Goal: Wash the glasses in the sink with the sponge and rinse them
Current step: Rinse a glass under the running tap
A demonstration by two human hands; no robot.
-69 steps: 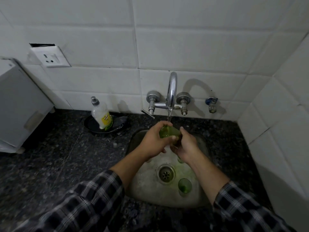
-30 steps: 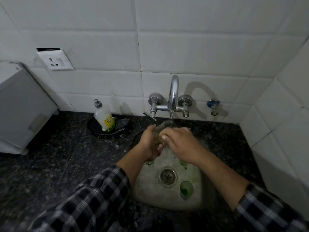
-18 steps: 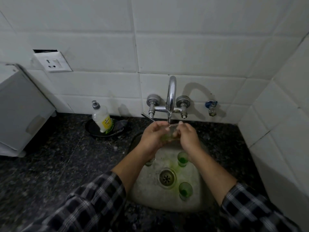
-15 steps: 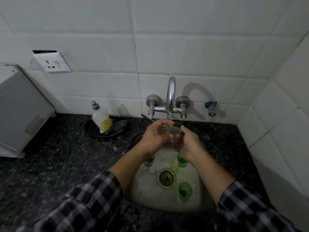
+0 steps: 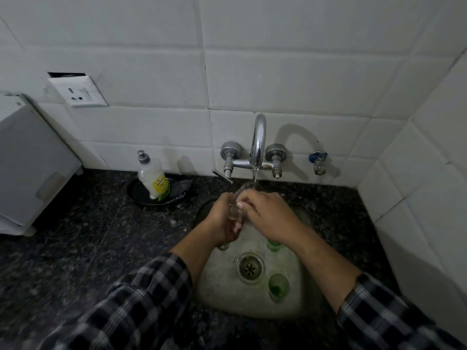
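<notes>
Holding a clear glass [image 5: 239, 207] between both hands over the back of the sink [image 5: 219, 286], I have it tilted, with its mouth up and away from me under the tap [image 5: 259, 137]. The tap's thin stream [image 5: 255, 176] runs onto the rim. My left hand [image 5: 222, 221] curls round the glass from the left and below. My right hand [image 5: 270, 215] lies across it from the right, fingers [image 5: 246, 202] bent over its upper side, thumb hidden. The glass sits between the two palms, its lower end buried in the left grip.

On the sink floor a green glass [image 5: 278, 287] stands toward the front edge, right of the drain [image 5: 250, 267]. A second green glass [image 5: 274, 245] shows half under my right wrist, and a third green glass [image 5: 223, 246] peeps out under my left hand. A soap bottle [image 5: 154, 176] stands in a black dish [image 5: 141, 195] on the counter [image 5: 75, 236], near the sink's back left corner.
</notes>
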